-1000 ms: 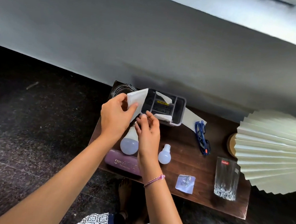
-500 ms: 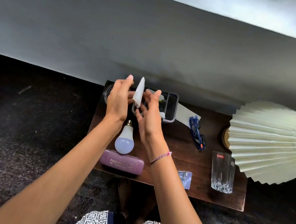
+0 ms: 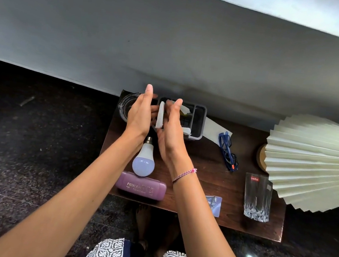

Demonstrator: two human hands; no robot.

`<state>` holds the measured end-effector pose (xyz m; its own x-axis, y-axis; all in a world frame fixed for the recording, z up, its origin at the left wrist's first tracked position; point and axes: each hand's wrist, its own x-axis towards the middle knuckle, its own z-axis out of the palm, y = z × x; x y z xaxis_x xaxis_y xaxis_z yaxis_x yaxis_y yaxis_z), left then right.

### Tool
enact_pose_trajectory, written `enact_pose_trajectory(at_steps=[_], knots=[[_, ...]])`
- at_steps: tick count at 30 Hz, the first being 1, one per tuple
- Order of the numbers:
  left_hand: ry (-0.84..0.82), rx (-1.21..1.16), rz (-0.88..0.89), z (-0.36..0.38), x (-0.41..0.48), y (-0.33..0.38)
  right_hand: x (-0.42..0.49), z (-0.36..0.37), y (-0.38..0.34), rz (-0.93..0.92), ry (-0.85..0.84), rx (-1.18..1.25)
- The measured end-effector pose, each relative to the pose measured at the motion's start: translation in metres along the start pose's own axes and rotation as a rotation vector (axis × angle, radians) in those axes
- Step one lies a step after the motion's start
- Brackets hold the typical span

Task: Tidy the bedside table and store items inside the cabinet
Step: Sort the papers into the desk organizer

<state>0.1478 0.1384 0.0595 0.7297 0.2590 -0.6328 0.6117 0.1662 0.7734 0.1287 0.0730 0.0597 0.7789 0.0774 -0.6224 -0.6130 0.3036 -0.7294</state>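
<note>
With the folded white tissue (image 3: 160, 114) pressed edge-on between the flat palms of the left hand (image 3: 140, 114) and right hand (image 3: 170, 128), fingers extended and together, above the grey organiser tray (image 3: 199, 123) at the far left of the bedside table (image 3: 208, 170), press evenly so the fold creases cleanly.

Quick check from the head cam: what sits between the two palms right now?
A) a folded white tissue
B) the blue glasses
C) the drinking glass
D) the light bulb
A: the folded white tissue stands on edge between the left hand and right hand, while the light bulb, blue glasses and drinking glass lie on the table.
</note>
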Motion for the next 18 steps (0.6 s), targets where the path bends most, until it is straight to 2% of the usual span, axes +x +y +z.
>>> enact_pose_trajectory(at_steps=[10, 15, 18], knots=[[-0.040, -0.019, -0.027, 0.001, -0.005, 0.000, -0.008, -0.003, -0.007, 0.020, -0.070, 0.145], [0.145, 0.218, 0.167, 0.003, -0.012, -0.005, -0.014, -0.012, -0.009, -0.017, -0.057, 0.117], [0.206, 0.242, 0.279, 0.014, -0.022, -0.001, -0.022, -0.025, -0.016, -0.049, -0.025, 0.127]])
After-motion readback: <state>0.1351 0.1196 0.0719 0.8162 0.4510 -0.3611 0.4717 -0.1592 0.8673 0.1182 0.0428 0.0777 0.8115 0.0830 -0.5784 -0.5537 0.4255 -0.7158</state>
